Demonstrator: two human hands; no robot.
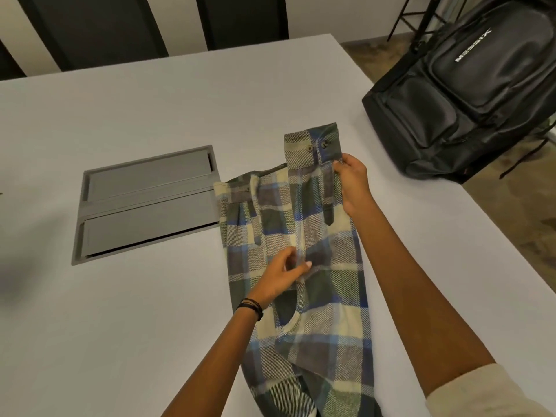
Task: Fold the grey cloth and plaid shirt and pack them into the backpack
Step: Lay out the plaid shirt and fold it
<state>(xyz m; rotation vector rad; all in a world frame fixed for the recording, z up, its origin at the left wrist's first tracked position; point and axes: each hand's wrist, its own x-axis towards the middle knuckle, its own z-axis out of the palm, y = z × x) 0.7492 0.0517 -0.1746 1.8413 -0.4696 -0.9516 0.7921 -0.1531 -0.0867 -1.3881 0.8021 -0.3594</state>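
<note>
The plaid shirt [316,341] lay lengthwise on the surface [150,326], right of centre. The right grip [353,182] pinched its sleeve just below the buttoned cuff [313,142] at the far end. The left grip [282,275] pinched the same sleeve midway, probably to hold it straight along the body for a neat fold. The backpack [469,94] waited at the far right. No grey cloth was visible.
</note>
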